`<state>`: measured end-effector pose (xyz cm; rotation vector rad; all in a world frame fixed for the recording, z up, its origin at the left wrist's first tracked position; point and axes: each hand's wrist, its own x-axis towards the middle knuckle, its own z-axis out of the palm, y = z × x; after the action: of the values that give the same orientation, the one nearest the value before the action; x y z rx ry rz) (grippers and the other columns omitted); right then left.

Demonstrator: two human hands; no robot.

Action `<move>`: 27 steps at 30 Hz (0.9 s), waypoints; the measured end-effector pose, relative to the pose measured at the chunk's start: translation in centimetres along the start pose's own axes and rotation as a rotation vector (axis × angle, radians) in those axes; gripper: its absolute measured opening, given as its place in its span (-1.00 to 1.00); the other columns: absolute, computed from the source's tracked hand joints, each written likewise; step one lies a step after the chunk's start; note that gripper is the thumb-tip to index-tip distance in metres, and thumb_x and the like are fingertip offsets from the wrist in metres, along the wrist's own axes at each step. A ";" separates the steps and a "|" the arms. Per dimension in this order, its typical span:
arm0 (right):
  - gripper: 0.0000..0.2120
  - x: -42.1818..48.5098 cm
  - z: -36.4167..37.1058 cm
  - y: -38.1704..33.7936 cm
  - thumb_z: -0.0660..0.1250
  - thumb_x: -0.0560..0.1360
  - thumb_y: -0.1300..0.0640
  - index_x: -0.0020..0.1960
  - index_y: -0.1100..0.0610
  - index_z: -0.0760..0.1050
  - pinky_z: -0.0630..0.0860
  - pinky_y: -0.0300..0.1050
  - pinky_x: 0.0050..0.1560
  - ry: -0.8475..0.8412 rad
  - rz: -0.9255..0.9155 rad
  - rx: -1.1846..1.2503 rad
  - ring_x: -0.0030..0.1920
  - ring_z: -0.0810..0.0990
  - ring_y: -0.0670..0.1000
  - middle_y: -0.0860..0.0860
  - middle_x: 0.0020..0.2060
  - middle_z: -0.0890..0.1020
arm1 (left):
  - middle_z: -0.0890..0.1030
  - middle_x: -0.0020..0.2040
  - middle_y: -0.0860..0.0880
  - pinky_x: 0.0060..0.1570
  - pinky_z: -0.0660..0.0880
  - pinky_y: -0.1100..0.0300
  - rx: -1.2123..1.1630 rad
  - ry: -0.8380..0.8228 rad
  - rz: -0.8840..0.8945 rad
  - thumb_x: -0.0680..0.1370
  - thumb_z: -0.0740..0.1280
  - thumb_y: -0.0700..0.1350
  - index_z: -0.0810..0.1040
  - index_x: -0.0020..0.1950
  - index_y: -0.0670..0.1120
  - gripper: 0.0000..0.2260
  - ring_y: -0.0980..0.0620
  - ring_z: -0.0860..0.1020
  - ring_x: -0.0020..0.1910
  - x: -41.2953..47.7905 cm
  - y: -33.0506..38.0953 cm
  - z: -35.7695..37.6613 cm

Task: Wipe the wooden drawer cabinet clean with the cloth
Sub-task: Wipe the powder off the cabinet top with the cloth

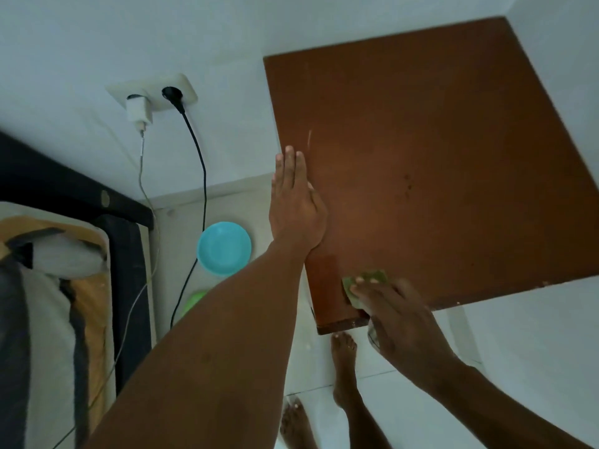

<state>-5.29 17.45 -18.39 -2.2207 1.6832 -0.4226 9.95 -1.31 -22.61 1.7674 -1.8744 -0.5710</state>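
White walls (97, 37) and a white tiled floor (518, 335) surround the brown wooden drawer cabinet (437, 157), seen from above, its flat top running from the near corner toward the wall corner. On its left edge the left hand (296, 202) lies flat, fingers straight and together. At the near corner the right hand (400, 315) presses the green cloth (366, 280), fingers closed on it. Down on the floor, a blue bowl (224, 244) holds nothing; a green thing (194, 301) lies beside it.
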 end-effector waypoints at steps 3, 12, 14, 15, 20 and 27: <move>-0.47 5.9 -3.1 1.2 -0.12 0.71 -0.08 0.27 0.17 0.53 0.40 -0.13 0.11 0.097 0.003 0.063 -0.05 0.58 -0.02 0.05 -0.01 0.67 | 0.13 0.69 -0.11 0.63 0.10 -0.05 -0.052 0.026 0.003 0.69 0.01 -0.11 0.16 0.67 -0.17 -0.47 -0.08 0.03 0.68 -0.1 -0.1 0.2; -0.62 37.4 -2.4 6.4 0.05 0.58 0.16 0.33 0.13 0.45 0.23 0.00 0.28 0.159 0.035 -0.212 0.26 0.47 0.23 0.13 0.25 0.55 | 0.15 0.69 -0.06 0.64 0.05 0.04 -0.178 0.079 -0.231 0.70 0.00 -0.07 0.12 0.69 -0.15 -0.47 0.00 0.04 0.68 -0.2 0.0 0.3; -0.59 41.0 -2.1 5.7 0.03 0.60 0.13 0.41 0.13 0.37 0.29 0.06 0.32 0.099 0.049 -0.289 0.32 0.41 0.23 0.15 0.33 0.47 | 0.16 0.68 -0.07 0.64 0.04 0.08 -0.185 0.076 -0.231 0.70 0.00 -0.08 0.13 0.68 -0.14 -0.48 0.00 0.05 0.68 -0.2 -0.1 0.3; -0.59 41.9 -1.8 5.5 0.04 0.62 0.10 0.44 0.13 0.34 0.33 0.10 0.31 0.065 0.051 -0.318 0.35 0.38 0.24 0.16 0.35 0.44 | 0.17 0.68 -0.07 0.63 0.04 0.10 -0.189 0.074 -0.234 0.71 0.00 -0.08 0.13 0.68 -0.14 -0.48 -0.01 0.05 0.68 -0.2 -0.1 0.3; -0.41 40.8 0.4 6.1 -0.03 0.61 -0.06 0.59 0.13 0.16 0.14 0.14 0.56 -0.069 -0.013 -0.267 0.58 0.15 0.19 0.12 0.56 0.25 | 0.17 0.68 -0.04 0.63 0.01 0.13 -0.219 -0.002 -0.264 0.72 -0.03 -0.03 0.10 0.69 -0.10 -0.48 0.02 0.03 0.68 -0.1 0.0 0.1; -0.39 33.3 0.6 4.4 -0.12 0.65 -0.09 0.64 0.13 -0.03 -0.04 0.13 0.61 -0.140 0.010 -0.251 0.63 -0.08 0.12 0.10 0.63 0.02 | 0.22 0.66 -0.07 0.63 0.06 0.11 -0.313 -0.001 -0.280 0.71 -0.02 -0.06 0.14 0.68 -0.13 -0.48 0.01 0.09 0.67 0.0 0.0 -0.2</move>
<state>-0.16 -15.74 -19.48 -2.3507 1.7540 -0.0525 10.09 -1.34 -22.42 1.8219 -1.4498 -0.9142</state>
